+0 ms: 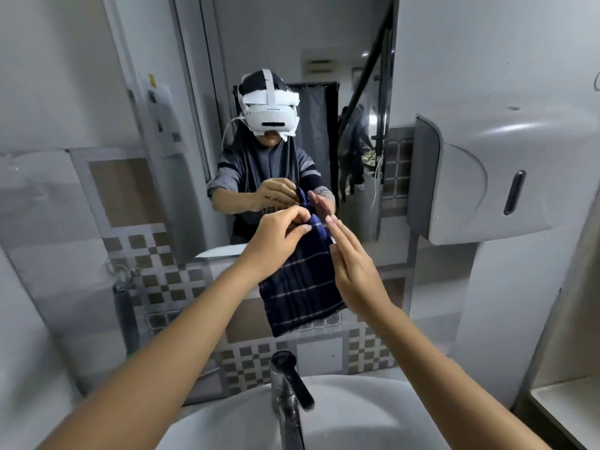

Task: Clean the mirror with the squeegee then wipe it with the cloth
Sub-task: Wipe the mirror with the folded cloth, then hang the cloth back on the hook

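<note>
nearest, the white rounded sink (373, 414) curves across the bottom edge, and a shiny metal tap (287, 391) with a black lever stands at its back rim. above the basin both bare forearms reach forward with open air around them. the left hand (276, 237) pinches the top of the cloth (302, 287) between thumb and fingers, so the dark blue fabric with thin pale stripes hangs down loosely, well clear of the tap. the right hand (352, 264) is flat and open, fingers straight, against the cloth's right edge; whether it actually touches is hard to tell. behind them, checkered tiles (168, 280) run under the mirror (292, 53), whose lower edge is just past the hands. a smooth grey dispenser (487, 183) juts from the right wall.
</note>
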